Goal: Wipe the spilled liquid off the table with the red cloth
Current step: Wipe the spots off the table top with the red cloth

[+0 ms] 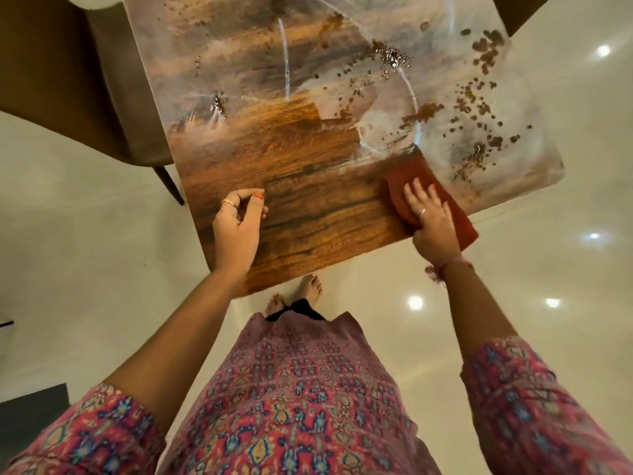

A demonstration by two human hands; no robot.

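Observation:
A glossy wooden table [308, 200] fills the upper middle of the head view. Drops and smears of spilled liquid [479, 108] lie scattered over its far and right parts. The red cloth [407, 173] lies flat near the table's right front edge. My right hand [430, 214] presses on the cloth with straight, spread fingers. My left hand [238, 228] rests on the table's left front edge, its fingers loosely curled and holding nothing. The near part of the table around my left hand looks dry.
A brown upholstered chair [68, 80] stands at the table's left. Another dark chair corner [520, 12] shows at the top right. Glossy white floor tiles [531, 269] surround the table. My feet [298, 296] stand at its front edge.

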